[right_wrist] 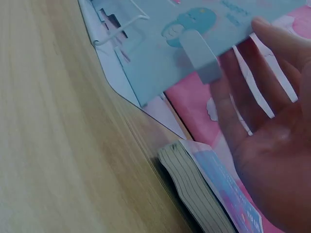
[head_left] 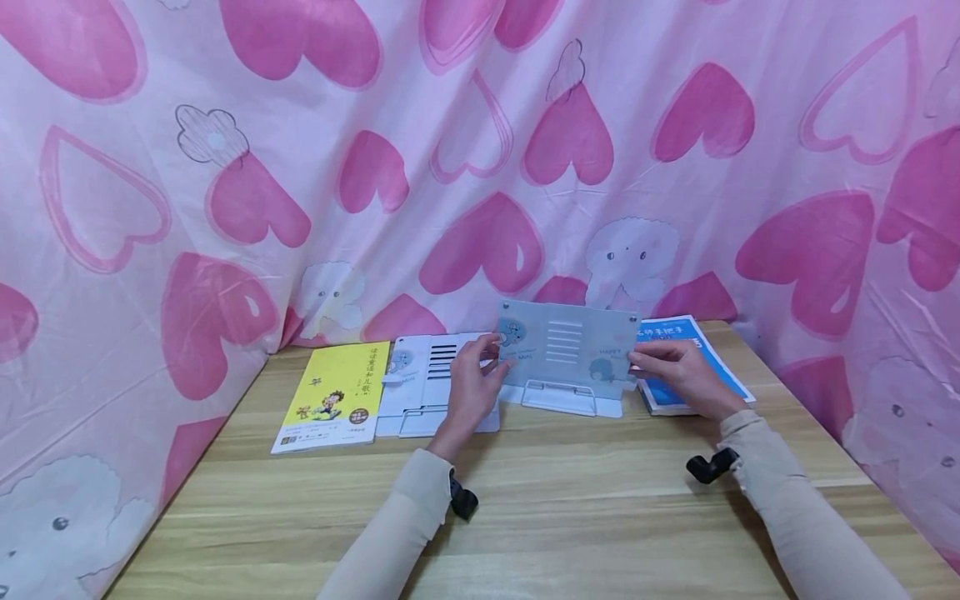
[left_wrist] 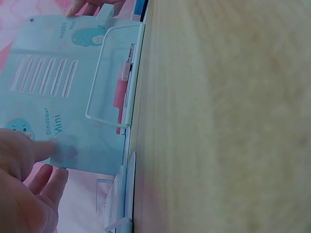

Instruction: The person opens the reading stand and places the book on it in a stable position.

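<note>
A pale blue book stand (head_left: pixel 598 335) with dinosaur prints and a slotted panel stands mid-table, its panel raised and leaning back from a white base. At the panel's left edge, my left hand (head_left: pixel 474 385) pinches it, thumb on the printed face and fingers behind, as the left wrist view shows. My right hand (right_wrist: pixel 279 131) grips the opposite edge, thumb in front and fingers behind, beside a small white page clip (right_wrist: pixel 200 54). A wire bracket (left_wrist: pixel 90 97) sticks out at the panel's lower front. Part of the base is hidden behind the panel.
A second stand (head_left: pixel 415 398) of like design lies left of my left hand, partly hidden by it. Further left is a yellow book (head_left: pixel 330 392). A thick blue book (head_left: pixel 686 333) lies at the right, below my right hand. A pink heart-patterned curtain (head_left: pixel 480 167) hangs behind the table.
</note>
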Action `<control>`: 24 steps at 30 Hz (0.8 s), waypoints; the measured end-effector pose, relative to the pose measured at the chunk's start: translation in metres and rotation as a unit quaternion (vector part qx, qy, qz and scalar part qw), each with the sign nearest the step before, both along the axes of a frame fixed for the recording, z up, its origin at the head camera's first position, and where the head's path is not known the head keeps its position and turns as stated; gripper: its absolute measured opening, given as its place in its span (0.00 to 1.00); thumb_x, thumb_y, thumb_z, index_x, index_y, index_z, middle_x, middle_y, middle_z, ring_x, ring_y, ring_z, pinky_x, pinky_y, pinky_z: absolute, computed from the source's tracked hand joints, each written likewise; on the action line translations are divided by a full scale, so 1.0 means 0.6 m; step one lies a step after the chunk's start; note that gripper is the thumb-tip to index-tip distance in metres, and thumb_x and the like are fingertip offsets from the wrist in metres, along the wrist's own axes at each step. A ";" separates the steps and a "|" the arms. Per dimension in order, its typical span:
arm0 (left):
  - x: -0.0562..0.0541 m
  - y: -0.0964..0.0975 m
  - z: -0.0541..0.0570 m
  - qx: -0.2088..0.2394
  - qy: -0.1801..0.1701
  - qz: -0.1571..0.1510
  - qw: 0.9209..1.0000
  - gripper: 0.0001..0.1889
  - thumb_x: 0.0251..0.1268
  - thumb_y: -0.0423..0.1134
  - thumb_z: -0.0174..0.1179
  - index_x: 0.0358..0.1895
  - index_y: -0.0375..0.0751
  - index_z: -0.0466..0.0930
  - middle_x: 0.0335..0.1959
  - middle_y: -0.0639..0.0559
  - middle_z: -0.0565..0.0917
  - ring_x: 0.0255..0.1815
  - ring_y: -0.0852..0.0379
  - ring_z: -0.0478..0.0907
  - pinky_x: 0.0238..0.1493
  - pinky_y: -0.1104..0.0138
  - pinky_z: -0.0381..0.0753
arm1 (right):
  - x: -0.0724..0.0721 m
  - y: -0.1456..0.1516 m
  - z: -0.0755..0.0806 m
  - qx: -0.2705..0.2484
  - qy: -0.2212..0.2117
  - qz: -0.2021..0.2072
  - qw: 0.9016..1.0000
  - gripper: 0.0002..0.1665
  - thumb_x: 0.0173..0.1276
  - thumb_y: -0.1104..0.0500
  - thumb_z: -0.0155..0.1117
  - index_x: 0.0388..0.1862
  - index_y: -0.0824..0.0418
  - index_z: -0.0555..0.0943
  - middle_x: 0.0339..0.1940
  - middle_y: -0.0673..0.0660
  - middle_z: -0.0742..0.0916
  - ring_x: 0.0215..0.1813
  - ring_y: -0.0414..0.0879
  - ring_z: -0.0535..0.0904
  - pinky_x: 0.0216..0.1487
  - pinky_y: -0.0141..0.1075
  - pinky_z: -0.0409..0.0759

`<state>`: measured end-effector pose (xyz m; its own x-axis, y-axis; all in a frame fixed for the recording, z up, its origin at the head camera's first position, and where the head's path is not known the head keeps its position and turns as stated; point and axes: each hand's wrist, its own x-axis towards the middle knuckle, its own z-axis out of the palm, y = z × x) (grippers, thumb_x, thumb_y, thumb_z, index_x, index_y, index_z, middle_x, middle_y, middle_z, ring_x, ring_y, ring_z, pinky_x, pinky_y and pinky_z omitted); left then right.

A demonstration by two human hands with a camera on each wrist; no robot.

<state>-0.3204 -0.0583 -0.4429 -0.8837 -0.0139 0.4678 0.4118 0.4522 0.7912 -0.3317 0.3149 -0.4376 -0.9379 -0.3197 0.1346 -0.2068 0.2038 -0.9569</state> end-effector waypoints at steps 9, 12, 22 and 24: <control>-0.002 -0.008 -0.002 -0.014 0.018 0.014 1.000 0.13 0.81 0.36 0.63 0.61 0.46 0.89 0.55 0.48 0.91 0.57 0.52 0.89 0.57 0.60 0.92 | 0.000 0.013 -0.006 0.032 -0.026 0.060 0.997 0.22 0.82 0.55 0.66 0.69 0.61 0.85 0.68 0.43 0.86 0.66 0.39 0.82 0.64 0.32 0.85; -0.004 -0.009 -0.002 -0.019 0.028 0.026 0.999 0.13 0.80 0.35 0.64 0.60 0.43 0.90 0.52 0.45 0.92 0.54 0.51 0.91 0.54 0.60 0.93 | 0.000 0.011 -0.005 0.049 -0.024 0.085 0.995 0.20 0.81 0.57 0.66 0.66 0.64 0.86 0.68 0.46 0.86 0.67 0.42 0.81 0.65 0.34 0.84; -0.005 -0.005 0.001 0.021 0.016 -0.003 1.000 0.18 0.82 0.41 0.63 0.67 0.39 0.86 0.50 0.43 0.92 0.52 0.52 0.92 0.51 0.67 0.92 | 0.006 -0.016 0.005 0.117 -0.020 0.102 0.988 0.26 0.75 0.54 0.74 0.70 0.53 0.84 0.74 0.61 0.84 0.70 0.53 0.84 0.68 0.44 0.86; -0.004 -0.003 0.003 0.046 0.010 -0.015 0.999 0.21 0.81 0.42 0.64 0.71 0.40 0.83 0.52 0.42 0.92 0.53 0.52 0.92 0.53 0.68 0.91 | 0.007 -0.021 0.007 0.115 -0.026 0.107 0.987 0.26 0.75 0.54 0.74 0.70 0.53 0.84 0.75 0.62 0.83 0.72 0.58 0.82 0.71 0.50 0.85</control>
<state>-0.3230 -0.0603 -0.4412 -0.8752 -0.0313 0.4828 0.4394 0.3662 0.8202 -0.3277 0.3024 -0.4335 -0.8493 -0.5278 -0.0119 -0.2199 0.3742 -0.9009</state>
